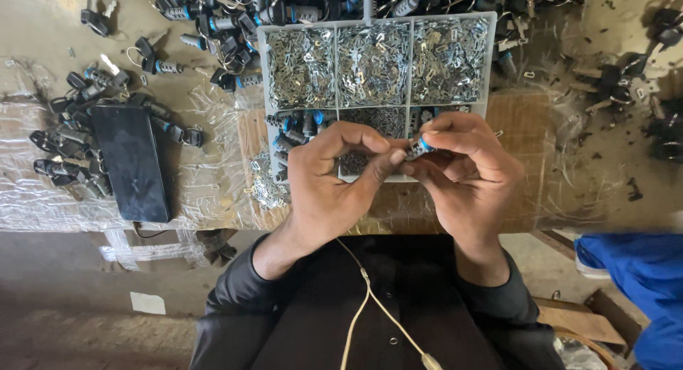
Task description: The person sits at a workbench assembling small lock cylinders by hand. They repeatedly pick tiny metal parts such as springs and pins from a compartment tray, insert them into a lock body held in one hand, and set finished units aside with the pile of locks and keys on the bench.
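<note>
Hands meet at the centre of the frame, just above the near edge of the workbench. The right hand pinches a small lock cylinder with a blue ring between thumb and fingertips, fingers closed narrowly around it. The left hand curls in from the left, its thumb tip and forefinger pressed against the end of the same cylinder, so both hands hold it together. The cylinder sits in front of the lower edge of a white compartment tray that fills the upper centre of the frame.

The tray's three upper compartments are heaped with small silvery metal plates. The lower left compartment holds more blue-ringed cylinders; the middle lower one holds a dark mass of tiny parts, too small to tell apart. Loose silvery plates lie on the bench beside the tray's lower left corner.

A flat black rectangular case lies at the left, with black-headed keys and cylinders scattered around it. A bigger pile of cylinders and key rings runs along the top edge. More black-headed keys lie at the upper right. A beige cord hangs down the person's dark shirt, and blue cloth shows at the lower right.
</note>
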`<state>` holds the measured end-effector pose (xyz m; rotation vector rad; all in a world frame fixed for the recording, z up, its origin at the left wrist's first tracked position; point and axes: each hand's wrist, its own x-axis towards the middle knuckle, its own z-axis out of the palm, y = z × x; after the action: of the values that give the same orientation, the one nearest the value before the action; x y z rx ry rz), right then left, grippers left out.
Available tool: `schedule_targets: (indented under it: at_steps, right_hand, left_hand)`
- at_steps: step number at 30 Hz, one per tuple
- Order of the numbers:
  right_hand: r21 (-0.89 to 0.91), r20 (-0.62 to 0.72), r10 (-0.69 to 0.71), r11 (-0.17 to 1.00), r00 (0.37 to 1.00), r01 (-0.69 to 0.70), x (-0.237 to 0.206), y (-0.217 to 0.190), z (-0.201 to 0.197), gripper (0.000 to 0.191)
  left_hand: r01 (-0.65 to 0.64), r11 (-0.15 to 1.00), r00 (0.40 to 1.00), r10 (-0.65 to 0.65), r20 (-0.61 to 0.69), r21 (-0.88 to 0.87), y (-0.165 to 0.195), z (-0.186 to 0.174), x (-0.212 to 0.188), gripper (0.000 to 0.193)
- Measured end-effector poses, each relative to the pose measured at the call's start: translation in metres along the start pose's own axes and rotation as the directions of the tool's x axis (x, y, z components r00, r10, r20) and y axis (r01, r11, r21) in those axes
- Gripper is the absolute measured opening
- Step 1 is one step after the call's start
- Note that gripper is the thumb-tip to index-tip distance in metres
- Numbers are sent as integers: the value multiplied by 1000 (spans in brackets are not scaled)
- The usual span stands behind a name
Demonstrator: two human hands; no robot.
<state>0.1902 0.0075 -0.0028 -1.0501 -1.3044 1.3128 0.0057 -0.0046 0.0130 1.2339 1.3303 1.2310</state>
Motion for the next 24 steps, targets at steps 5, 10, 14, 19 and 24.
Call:
schedule_targets:
  at_steps: [5,10,14,19,24]
  right_hand:
    - [-184,-2,-53,982,999,52,1,-1,1,34]
    - [-256,167,-126,952,978,167,10,-11,-1,27]
    - [-115,288,-65,988,955,102,16,-13,1,33]
    - [322,71,71,942,995,-90,-14,2,-19,42]
    - [412,-153,123,910,981,-50,-93,7,-82,44]
  left_hand:
    - [-43,992,999,41,16,117,3,-3,1,17]
    - [67,995,979,-79,187,74,5,-22,11,21]
    - [121,993,953,-114,280,-8,2,-33,10,25]
    - [-442,648,895,364,258,620,22,-28,11,28]
    - [-772,521,517,179,837,365,69,25,59,24]
